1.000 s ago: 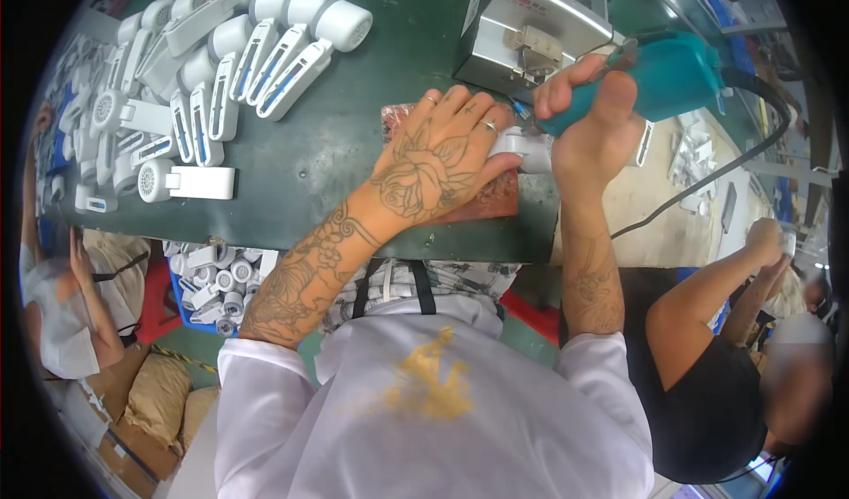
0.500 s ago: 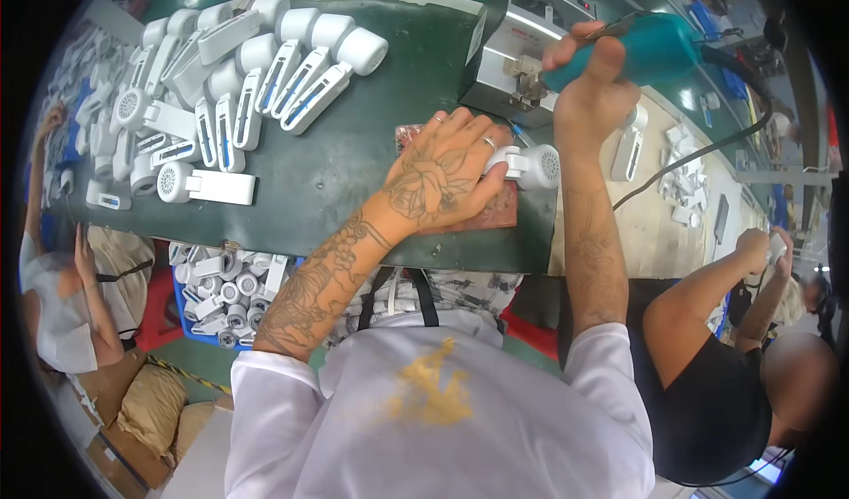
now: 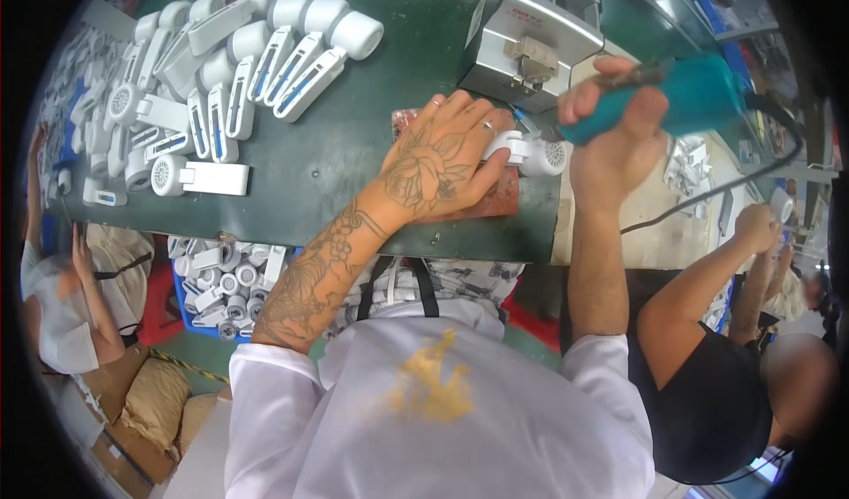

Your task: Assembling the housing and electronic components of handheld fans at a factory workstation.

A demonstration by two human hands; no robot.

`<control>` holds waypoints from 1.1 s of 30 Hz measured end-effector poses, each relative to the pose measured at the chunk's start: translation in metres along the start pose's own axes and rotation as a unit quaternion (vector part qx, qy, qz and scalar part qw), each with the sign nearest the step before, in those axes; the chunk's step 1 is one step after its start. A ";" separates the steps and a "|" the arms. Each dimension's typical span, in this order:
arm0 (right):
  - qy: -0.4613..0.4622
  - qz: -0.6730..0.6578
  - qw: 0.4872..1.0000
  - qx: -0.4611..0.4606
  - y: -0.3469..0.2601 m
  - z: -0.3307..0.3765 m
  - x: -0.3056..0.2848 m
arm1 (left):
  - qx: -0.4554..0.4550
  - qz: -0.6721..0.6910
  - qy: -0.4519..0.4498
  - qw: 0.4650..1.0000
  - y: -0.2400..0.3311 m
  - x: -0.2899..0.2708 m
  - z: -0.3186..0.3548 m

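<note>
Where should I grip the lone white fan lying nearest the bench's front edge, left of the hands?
Take the white fan by its long flat handle, from above, pinching across the narrow width. It lies flat on the green bench, handle pointing right and standing free; the round head at its left end looks bulkier to pinch.

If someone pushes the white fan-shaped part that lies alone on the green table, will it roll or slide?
The white part would probably slide rather than roll: its long flat handle lies flush on the green table. It looks like hollow moulded plastic, so likely light and stiff. A push at the round head end may make it pivot around the handle.
</note>
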State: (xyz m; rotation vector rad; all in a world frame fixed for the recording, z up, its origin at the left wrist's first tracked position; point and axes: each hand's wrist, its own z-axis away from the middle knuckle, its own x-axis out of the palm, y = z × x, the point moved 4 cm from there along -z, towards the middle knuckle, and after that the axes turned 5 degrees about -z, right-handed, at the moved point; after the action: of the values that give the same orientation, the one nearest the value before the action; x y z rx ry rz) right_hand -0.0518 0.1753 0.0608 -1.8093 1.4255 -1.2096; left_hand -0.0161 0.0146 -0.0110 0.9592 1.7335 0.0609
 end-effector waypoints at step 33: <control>0.008 -0.109 0.987 0.115 0.040 0.042 -0.053 | -0.039 -0.024 -0.096 0.994 0.001 -0.004 -0.007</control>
State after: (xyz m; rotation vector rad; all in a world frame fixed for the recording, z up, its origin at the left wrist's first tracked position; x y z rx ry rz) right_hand -0.0362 0.2084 -0.0086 -1.8300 1.0659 -1.4371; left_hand -0.0209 0.0162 -0.0044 0.8378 1.5652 0.0061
